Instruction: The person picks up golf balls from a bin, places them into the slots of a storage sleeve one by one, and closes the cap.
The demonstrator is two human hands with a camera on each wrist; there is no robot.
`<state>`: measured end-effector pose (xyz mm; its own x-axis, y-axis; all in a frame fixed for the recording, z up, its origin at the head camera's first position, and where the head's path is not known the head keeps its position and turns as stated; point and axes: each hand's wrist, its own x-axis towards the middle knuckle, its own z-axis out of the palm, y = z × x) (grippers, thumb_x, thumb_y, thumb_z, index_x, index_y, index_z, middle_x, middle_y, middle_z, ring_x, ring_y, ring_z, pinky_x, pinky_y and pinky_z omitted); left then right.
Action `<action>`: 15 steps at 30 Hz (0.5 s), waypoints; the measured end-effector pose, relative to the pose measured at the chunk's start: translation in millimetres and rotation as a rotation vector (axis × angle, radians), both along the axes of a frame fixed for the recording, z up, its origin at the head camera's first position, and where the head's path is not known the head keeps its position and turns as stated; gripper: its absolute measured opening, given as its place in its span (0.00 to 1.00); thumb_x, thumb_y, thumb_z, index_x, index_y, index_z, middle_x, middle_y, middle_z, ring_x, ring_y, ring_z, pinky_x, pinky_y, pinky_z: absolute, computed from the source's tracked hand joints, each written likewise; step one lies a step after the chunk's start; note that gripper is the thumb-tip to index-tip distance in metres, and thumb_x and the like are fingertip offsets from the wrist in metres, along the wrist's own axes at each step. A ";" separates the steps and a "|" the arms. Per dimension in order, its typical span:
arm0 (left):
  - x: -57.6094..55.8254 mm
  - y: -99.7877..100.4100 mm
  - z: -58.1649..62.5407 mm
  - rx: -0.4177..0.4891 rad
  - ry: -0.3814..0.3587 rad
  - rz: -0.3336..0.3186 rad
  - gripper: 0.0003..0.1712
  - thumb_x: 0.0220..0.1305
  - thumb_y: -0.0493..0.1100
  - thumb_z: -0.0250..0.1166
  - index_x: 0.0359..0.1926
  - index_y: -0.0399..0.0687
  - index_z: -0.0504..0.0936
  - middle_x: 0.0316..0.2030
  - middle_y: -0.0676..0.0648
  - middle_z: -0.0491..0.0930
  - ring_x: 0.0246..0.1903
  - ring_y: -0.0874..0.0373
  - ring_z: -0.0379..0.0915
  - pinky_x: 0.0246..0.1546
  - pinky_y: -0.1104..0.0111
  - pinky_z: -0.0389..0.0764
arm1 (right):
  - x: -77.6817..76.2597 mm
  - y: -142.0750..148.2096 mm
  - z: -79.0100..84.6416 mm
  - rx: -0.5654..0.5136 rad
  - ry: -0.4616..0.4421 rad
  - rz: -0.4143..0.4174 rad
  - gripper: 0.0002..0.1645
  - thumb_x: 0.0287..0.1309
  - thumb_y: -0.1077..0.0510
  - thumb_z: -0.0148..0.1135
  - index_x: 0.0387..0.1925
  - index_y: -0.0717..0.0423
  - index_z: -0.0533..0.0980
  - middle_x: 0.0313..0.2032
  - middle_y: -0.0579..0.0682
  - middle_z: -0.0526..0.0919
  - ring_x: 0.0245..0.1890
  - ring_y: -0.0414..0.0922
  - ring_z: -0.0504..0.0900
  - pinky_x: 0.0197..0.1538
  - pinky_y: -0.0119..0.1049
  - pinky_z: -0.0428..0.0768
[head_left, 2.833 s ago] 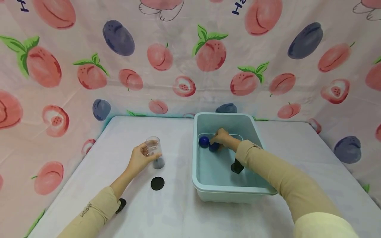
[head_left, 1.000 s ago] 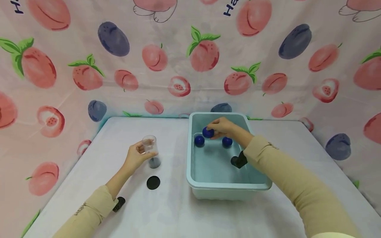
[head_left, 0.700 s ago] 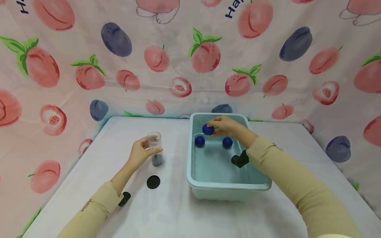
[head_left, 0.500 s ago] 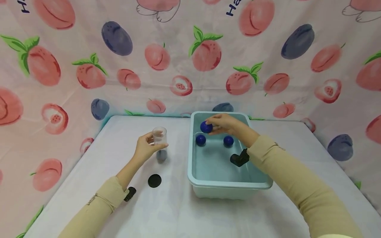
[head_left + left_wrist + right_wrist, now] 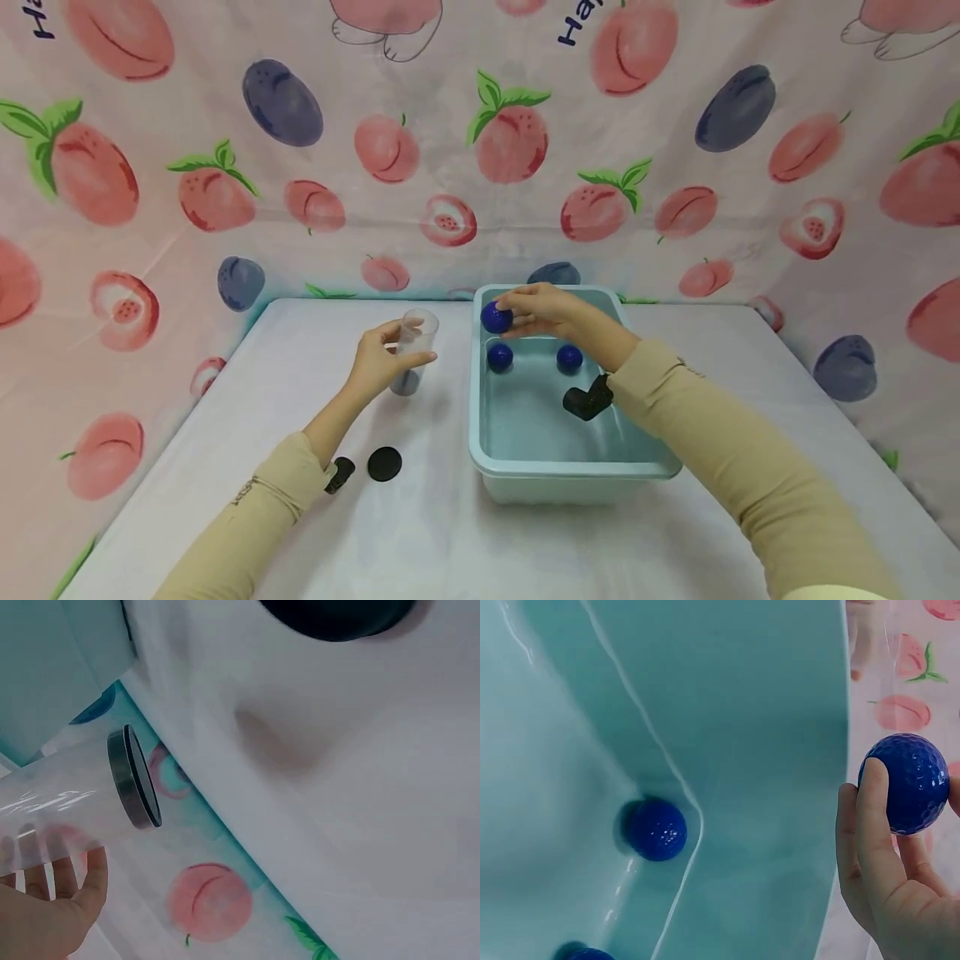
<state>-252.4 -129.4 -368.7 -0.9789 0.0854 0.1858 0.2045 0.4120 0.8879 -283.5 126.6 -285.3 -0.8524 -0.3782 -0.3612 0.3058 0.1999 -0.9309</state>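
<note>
My left hand [image 5: 375, 364] grips a clear plastic tube [image 5: 417, 337] with its fingers and thumb around the side. The tube's upper end is open, and a dark cap [image 5: 135, 778] covers its lower end. It tilts slightly to the right, held off the table. My right hand [image 5: 551, 307] pinches a blue golf ball [image 5: 496, 317] over the left rim of the light-blue bin [image 5: 577, 469]. Another blue golf ball [image 5: 500, 357] lies in the bin's far left corner, and a third golf ball [image 5: 569, 359] lies to its right.
A black round lid [image 5: 385, 464] lies flat on the white table [image 5: 465, 542], left of the bin. Small black wrist cameras hang under both sleeves. A peach-printed cloth [image 5: 465, 158] rises behind the table.
The right hand has lifted one golf ball from the bin floor and carried it left toward the rim. The left hand has raised the tube, moved it right toward the bin and tilted it.
</note>
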 end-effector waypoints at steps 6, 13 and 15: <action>-4.3 6.6 4.3 -0.015 -0.026 0.014 0.32 0.46 0.45 0.76 0.55 0.48 0.78 0.59 0.42 0.74 0.55 0.47 0.69 0.54 0.53 0.75 | -0.4 -6.8 2.1 -0.037 -0.028 -0.010 0.30 0.65 0.62 0.49 0.67 0.66 0.59 0.65 0.66 0.63 0.63 0.56 0.67 0.53 0.40 0.79; -6.2 14.8 10.1 -0.010 -0.066 -0.003 0.31 0.46 0.46 0.76 0.55 0.52 0.79 0.53 0.43 0.78 0.50 0.46 0.76 0.41 0.60 0.82 | -2.6 -14.4 8.1 -0.045 -0.014 -0.008 0.29 0.67 0.59 0.51 0.66 0.65 0.61 0.64 0.66 0.65 0.62 0.57 0.69 0.53 0.41 0.79; -6.3 15.7 10.3 -0.019 -0.048 -0.012 0.31 0.47 0.45 0.75 0.55 0.52 0.79 0.53 0.43 0.78 0.49 0.47 0.77 0.41 0.60 0.82 | -2.4 -16.9 8.4 -0.044 -0.004 0.007 0.28 0.67 0.59 0.51 0.65 0.65 0.62 0.63 0.65 0.66 0.59 0.56 0.71 0.50 0.39 0.80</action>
<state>-258.7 -113.6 -358.4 -0.9854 0.1005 0.1372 0.1673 0.4268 0.8887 -285.9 109.7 -276.9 -0.8480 -0.3998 -0.3480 0.3087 0.1612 -0.9374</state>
